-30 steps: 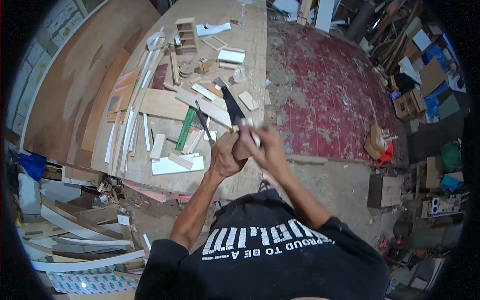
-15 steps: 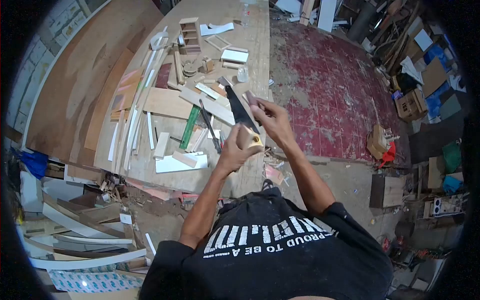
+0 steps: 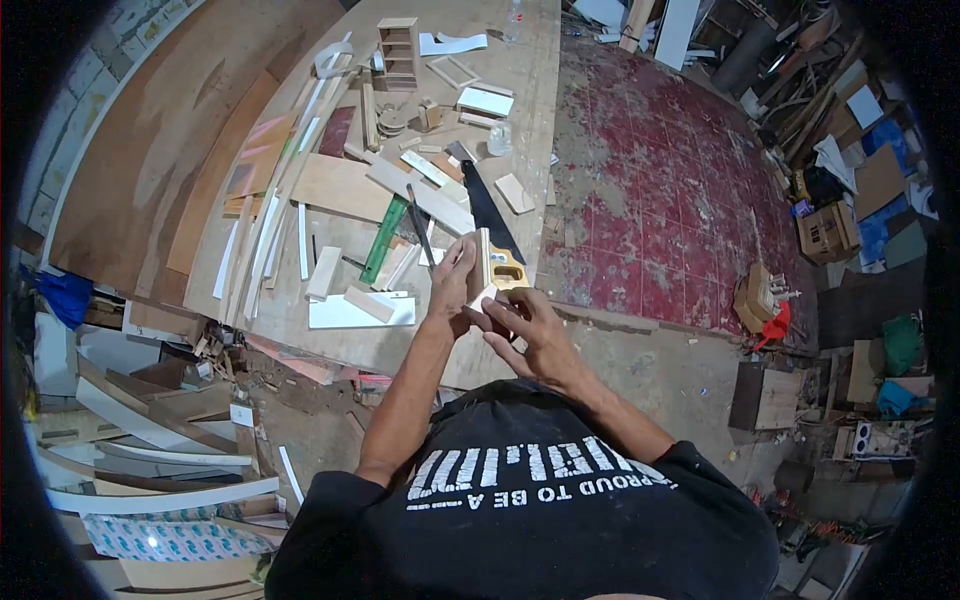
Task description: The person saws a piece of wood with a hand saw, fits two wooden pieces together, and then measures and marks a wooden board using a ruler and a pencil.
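So the left hand [image 3: 452, 285] has its fingers bent around a small wood piece [image 3: 483, 272], which is up in front of the shirt, near the table edge. The right hand [image 3: 540, 335] is right up against its near end, thumb and first finger slightly parted, the others loosely curled; can't tell if that hand actually grips anything, it's all bunched up there. Just right of the wood piece, in this view, is the yellow handle of a saw [image 3: 489, 215], black blade angled away over the table [image 3: 532, 90]. Container-wise: a little wooden shelf unit [image 3: 399, 62] stands at the far end, open compartments stacked one above another, too small to tell what's in them. Nearer is a clear plastic container [image 3: 499, 138], contents impossible to make out. Closer to the left hand there's a green strip [image 3: 383, 240] and a white board [image 3: 335, 315] with a pale block [image 3: 369, 304] lying on it. Off to the right are a big cardboard box [image 3: 826, 235] with some lettering, and a smaller carton [image 3: 753, 292] with a red thing [image 3: 776, 322] just beside it. Below that is a wooden box [image 3: 766, 388], insides not readable from this angle.
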A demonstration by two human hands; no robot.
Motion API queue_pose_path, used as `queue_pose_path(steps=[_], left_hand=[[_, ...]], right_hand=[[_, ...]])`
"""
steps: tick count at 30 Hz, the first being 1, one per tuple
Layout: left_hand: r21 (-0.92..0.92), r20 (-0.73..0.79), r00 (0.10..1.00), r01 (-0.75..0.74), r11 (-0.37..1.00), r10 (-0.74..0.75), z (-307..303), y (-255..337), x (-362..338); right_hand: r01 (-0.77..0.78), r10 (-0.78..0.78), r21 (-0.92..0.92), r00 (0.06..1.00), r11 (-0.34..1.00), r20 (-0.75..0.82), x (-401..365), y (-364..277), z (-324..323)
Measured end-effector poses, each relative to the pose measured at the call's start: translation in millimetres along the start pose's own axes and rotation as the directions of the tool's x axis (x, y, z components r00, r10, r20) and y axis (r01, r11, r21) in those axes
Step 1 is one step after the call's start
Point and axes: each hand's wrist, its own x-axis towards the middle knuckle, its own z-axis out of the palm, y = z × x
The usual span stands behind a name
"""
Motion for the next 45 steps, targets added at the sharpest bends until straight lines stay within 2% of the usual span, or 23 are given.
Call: queue_pose_path(steps=[2,6,8,10,12,14,15,16,18,19,20,22,24,27,28,30,32,34,37,40,41,43,45], left_hand=[[-0.025,0.089,0.995,0.039,0.999,-0.037,-4.7,-10.1,0.9],[0.017,0.088,0.994,0.070,0.997,-0.071,-10.9,-17.6,6.1],[-0.187,0.131,0.989,0.091,0.978,-0.067,-15.6,-16.1,9.0],[-0.042,0.050,0.991,0.123,0.991,-0.121,-0.1,2.6,4.6],[-0.016,0.102,0.992,0.083,0.996,-0.081,6.1,-3.3,-1.3],[-0.227,0.234,0.925,0.353,0.908,-0.301,-33.6,-34.1,20.5],[-0.117,0.231,0.934,0.306,0.945,-0.273,-3.9,-14.1,0.8],[-0.206,0.239,0.930,0.331,0.921,-0.280,4.2,-11.3,-3.0],[-0.212,0.402,0.891,0.316,0.925,-0.212,-17.6,-18.2,7.1],[-0.316,-0.017,0.987,0.147,0.937,-0.160,25.4,-7.2,-2.3],[-0.319,0.342,0.939,0.153,0.935,-0.037,-5.4,-19.2,-1.1],[-0.501,0.544,0.812,0.515,0.695,-0.209,-22.0,-17.5,6.9],[-0.251,0.434,0.871,0.364,0.897,-0.231,-27.7,-16.5,1.9],[-0.304,0.434,0.859,0.423,0.854,-0.271,0.2,8.7,-21.6],[-0.358,0.457,0.866,0.390,0.848,-0.206,0.5,11.3,-25.6],[-0.414,0.471,0.870,0.361,0.836,-0.142,-3.1,11.5,-28.7],[-0.182,0.225,0.958,0.219,0.958,-0.176,-8.7,9.9,-29.9],[-0.121,0.314,0.932,0.228,0.966,-0.181,-34.5,4.9,-24.0],[0.409,0.274,0.961,-0.074,0.910,-0.045,-24.6,17.8,-38.6],[0.449,0.239,0.971,-0.095,0.888,-0.017,-9.3,36.0,-52.2],[0.490,0.233,0.972,-0.083,0.868,-0.039,-5.9,38.3,-53.4],[0.578,0.225,0.970,-0.055,0.814,-0.095,-16.0,34.9,-47.7],[0.661,0.256,0.957,-0.070,0.747,-0.137,-10.8,36.9,-44.5]], right_hand=[[0.024,-0.031,-0.085,0.996,0.996,-0.078,15.4,31.9,2.1],[-0.090,0.078,-0.042,0.972,0.995,-0.222,65.8,53.0,-6.3],[-0.013,0.015,0.013,0.984,1.000,-0.177,40.0,39.3,3.5],[0.018,-0.019,-0.019,0.997,1.000,-0.076,9.6,9.2,8.3],[0.127,-0.127,-0.012,0.978,0.992,-0.165,17.5,22.9,6.5],[0.013,-0.031,-0.077,0.970,0.997,-0.243,51.6,37.1,-7.0],[-0.031,0.023,-0.023,0.954,0.999,-0.298,67.4,48.4,-9.5],[-0.049,0.043,-0.008,0.944,0.999,-0.328,75.1,56.2,-6.5],[0.024,-0.030,-0.027,0.973,0.999,-0.228,56.0,47.6,-0.5],[0.166,-0.185,-0.104,0.960,0.981,-0.212,43.6,36.5,7.5],[0.168,-0.186,-0.100,0.961,0.981,-0.205,41.6,35.9,9.3],[0.199,-0.229,-0.160,0.953,0.967,-0.198,38.9,39.0,9.5],[-0.038,-0.012,-0.169,0.959,0.985,-0.284,62.5,67.1,-2.5],[-0.104,0.064,-0.077,0.913,0.992,-0.403,70.4,82.5,-18.5],[-0.120,0.107,-0.004,0.896,0.993,-0.432,70.5,76.0,-24.3],[-0.119,0.097,-0.043,0.931,0.992,-0.352,57.2,58.4,-23.3],[0.022,-0.012,0.044,0.976,0.999,-0.217,50.8,44.5,-9.4],[0.049,-0.056,-0.043,0.985,0.998,-0.166,49.9,40.1,-8.2],[0.074,-0.095,-0.217,0.992,0.973,-0.088,34.3,61.5,-18.4],[-0.136,0.130,-0.060,0.987,0.989,-0.095,8.4,93.2,-47.6],[-0.134,0.128,-0.063,0.988,0.989,-0.083,8.6,93.5,-51.1],[-0.179,0.181,0.230,0.983,0.957,0.012,23.9,60.9,-64.0],[-0.154,0.132,0.236,0.986,0.960,0.106,31.6,44.0,-65.8]])
